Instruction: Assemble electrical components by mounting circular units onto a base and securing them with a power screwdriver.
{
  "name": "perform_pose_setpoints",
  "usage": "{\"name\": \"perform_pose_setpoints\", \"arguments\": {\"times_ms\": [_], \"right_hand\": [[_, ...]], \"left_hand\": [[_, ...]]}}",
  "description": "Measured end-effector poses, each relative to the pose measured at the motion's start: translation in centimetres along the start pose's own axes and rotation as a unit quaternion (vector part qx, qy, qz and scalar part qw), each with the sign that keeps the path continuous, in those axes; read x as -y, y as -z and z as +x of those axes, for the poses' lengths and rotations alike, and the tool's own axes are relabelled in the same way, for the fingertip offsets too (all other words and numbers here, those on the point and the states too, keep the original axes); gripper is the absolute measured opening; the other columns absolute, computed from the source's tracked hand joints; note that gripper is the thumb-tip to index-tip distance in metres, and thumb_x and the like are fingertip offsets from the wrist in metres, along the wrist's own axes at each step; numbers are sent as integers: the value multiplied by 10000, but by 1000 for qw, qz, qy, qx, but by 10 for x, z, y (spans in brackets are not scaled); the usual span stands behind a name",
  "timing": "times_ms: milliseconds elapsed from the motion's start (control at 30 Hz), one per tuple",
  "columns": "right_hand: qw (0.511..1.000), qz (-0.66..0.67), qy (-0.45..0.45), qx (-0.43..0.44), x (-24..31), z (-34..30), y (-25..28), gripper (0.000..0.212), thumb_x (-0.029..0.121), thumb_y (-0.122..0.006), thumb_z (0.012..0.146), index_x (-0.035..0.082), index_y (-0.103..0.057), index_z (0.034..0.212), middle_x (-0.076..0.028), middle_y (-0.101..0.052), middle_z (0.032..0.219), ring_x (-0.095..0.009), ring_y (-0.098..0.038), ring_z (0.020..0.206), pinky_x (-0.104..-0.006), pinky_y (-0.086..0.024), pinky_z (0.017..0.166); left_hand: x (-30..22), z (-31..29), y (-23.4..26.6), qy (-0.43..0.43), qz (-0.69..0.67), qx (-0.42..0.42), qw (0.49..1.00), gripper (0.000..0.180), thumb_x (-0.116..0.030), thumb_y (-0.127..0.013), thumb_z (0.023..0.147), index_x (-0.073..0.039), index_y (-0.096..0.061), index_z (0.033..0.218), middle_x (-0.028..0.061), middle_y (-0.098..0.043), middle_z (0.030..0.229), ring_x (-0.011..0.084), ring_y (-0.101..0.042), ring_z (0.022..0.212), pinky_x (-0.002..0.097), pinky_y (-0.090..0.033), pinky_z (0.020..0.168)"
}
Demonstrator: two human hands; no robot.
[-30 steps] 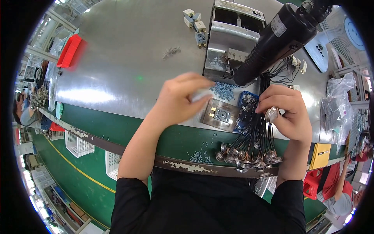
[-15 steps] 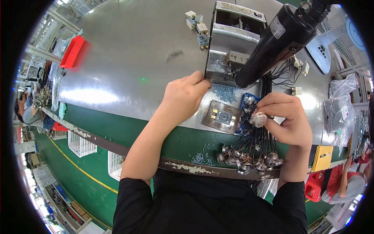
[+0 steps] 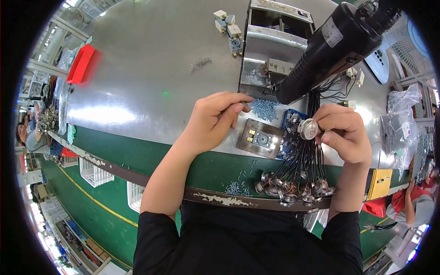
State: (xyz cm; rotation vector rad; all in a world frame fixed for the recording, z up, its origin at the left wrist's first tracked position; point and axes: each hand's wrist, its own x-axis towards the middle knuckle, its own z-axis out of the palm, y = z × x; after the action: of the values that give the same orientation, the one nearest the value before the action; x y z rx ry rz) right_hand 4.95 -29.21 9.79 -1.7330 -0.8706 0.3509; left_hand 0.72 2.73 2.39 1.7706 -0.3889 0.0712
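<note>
My right hand [image 3: 346, 133] pinches a round silver metal part [image 3: 308, 129] between thumb and fingers, its ringed face turned upward. Left of it, my left hand [image 3: 215, 120] is closed in a pinch beside the pile of small blue screws [image 3: 264, 110]; a small dark piece shows at the fingertips, too little to name. Between the hands, a square metal fixture [image 3: 245, 142] carries a grey block with brass tabs [image 3: 262, 139]. A blue tray [image 3: 288, 147] of small metal pieces adjoins it. Black wires [image 3: 308, 158] run down to a cluster of similar round metal parts [image 3: 293, 188] at the table edge.
A thick black cylindrical tool [image 3: 316, 55] slants over the bench before a metal housing [image 3: 275, 39]. Several white-grey blocks [image 3: 233, 32] and a spring [image 3: 200, 64] lie behind. Loose screws [image 3: 237, 189] sit on the green front strip. A red bin [image 3: 81, 64] stands far left.
My left hand has drawn slightly down, its fingers now stretched into a pinch. My right hand has shifted a little right and turned the round metal part's face upward.
</note>
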Motion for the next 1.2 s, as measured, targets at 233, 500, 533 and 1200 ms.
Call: {"name": "perform_pose_setpoints", "arguments": {"times_ms": [233,500,533,1200], "right_hand": [[1000,14,-2,-26,-5,-1,-3,338,258,-800,932,-73,-734,909,-146,-695,909,-166,-631,725,-292,-477,620],[999,-9,-2,-35,-5,0,-7,308,236,-802,919,-61,-720,897,-137,-688,895,-183,-625,733,-305,-469,637],[999,-20,13,-25,-5,1,-7,300,226,-800,914,-61,-717,899,-138,-687,895,-188,-626,737,-309,-469,642],[997,-66,25,-6,-7,4,-14,256,180,-793,881,-64,-731,924,-160,-706,914,-238,-668,786,-344,-505,698]], "left_hand": [[5,-3,-13,125,-140,39,981,172,15,-596,1059,36,-702,1192,120,-766,1097,68,-575,664,220,-493,637],[5,-4,-17,71,-84,90,990,196,18,-791,908,22,-730,1094,93,-776,1076,73,-605,703,238,-488,623],[6,-3,-18,-24,-16,86,996,230,9,-846,851,11,-750,1060,86,-776,1068,76,-601,701,246,-483,616],[1,-5,-24,-26,39,128,991,228,-88,-880,797,-19,-779,989,75,-763,1031,199,-649,729,306,-491,606]]}}
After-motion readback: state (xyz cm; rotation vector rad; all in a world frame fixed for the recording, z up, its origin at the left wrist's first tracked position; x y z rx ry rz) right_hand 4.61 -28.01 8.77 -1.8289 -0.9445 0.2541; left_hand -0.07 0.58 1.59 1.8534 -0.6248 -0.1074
